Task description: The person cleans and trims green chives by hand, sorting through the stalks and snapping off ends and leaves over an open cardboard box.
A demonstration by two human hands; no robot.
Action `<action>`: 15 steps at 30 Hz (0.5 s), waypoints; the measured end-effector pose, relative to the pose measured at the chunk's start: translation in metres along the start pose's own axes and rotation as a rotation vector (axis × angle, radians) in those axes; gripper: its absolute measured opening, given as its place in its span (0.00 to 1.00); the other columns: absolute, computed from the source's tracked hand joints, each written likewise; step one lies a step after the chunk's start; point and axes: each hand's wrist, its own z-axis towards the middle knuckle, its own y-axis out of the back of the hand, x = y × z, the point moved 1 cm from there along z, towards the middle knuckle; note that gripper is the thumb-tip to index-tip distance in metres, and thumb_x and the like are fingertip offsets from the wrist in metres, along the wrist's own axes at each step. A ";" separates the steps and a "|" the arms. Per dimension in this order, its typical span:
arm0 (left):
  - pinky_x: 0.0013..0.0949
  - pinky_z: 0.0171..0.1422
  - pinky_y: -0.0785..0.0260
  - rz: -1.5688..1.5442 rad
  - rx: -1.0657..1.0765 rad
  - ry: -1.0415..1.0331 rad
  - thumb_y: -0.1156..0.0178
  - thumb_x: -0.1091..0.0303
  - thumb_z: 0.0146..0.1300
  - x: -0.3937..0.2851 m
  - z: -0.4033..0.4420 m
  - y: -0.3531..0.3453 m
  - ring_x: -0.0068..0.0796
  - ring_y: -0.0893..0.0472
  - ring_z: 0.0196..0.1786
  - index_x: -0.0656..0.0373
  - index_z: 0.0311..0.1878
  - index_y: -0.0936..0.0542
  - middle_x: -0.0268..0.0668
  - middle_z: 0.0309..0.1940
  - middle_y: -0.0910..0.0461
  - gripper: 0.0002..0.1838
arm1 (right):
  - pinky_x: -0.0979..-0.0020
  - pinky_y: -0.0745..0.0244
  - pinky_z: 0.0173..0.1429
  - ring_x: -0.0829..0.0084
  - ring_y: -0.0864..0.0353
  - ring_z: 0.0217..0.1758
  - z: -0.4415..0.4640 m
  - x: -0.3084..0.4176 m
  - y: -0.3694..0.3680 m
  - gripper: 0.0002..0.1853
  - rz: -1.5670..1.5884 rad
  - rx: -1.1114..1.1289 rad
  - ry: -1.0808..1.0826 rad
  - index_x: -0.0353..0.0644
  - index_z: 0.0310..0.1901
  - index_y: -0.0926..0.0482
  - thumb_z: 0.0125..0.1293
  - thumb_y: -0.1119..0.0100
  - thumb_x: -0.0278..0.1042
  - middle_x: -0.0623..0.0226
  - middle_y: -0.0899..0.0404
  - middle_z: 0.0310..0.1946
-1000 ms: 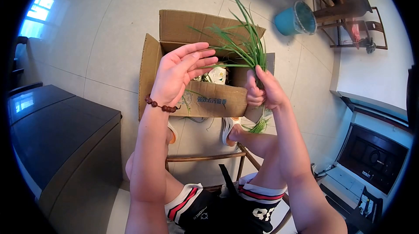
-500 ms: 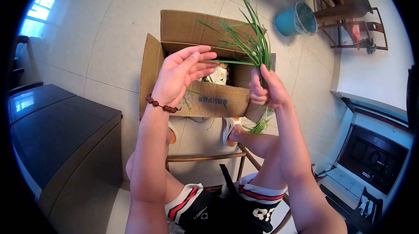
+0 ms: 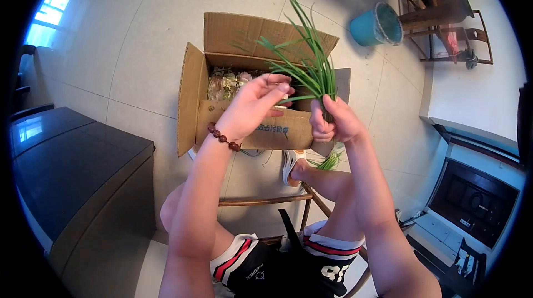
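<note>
My right hand (image 3: pixel 336 121) is closed round the lower stems of a bunch of long green chives (image 3: pixel 315 70), which fan up and to the left above a cardboard box (image 3: pixel 222 131). My left hand (image 3: pixel 254 104), with a brown bead bracelet (image 3: pixel 223 137) on the wrist, is just left of the bunch. Its fingers are apart near the tip of one leaf that sticks out sideways; I see no grip on it. Inside the box lie crumpled plastic and scraps (image 3: pixel 227 82), partly covered by my left hand.
More green stalks (image 3: pixel 328 160) lie on the floor by my foot, right of the box. A blue bucket (image 3: pixel 367 27) with a plastic liner stands at the upper right beside wooden furniture (image 3: pixel 444 9). A dark glossy cabinet (image 3: pixel 78 159) is on the left. A wooden bar (image 3: pixel 261 202) crosses below.
My left hand has moved right and down, nearer the bunch, uncovering the scraps in the box. The right hand has shifted slightly down and left with the chives.
</note>
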 end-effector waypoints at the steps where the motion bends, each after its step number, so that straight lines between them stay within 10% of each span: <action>1: 0.31 0.55 0.23 -0.028 0.024 -0.039 0.41 0.62 0.75 0.000 -0.001 -0.006 0.24 0.18 0.54 0.58 0.60 0.24 0.32 0.51 0.18 0.16 | 0.76 0.57 0.18 0.84 0.55 0.13 0.001 -0.002 -0.002 0.29 -0.012 0.008 -0.010 0.36 0.32 0.28 0.82 0.61 0.54 0.80 0.47 0.14; 15: 0.34 0.57 0.24 -0.101 -0.044 -0.273 0.38 0.70 0.71 -0.015 -0.009 -0.010 0.26 0.18 0.52 0.59 0.61 0.26 0.35 0.52 0.19 0.17 | 0.76 0.55 0.17 0.85 0.52 0.13 0.014 -0.009 -0.015 0.28 -0.053 -0.011 -0.091 0.34 0.30 0.26 0.82 0.58 0.52 0.79 0.44 0.14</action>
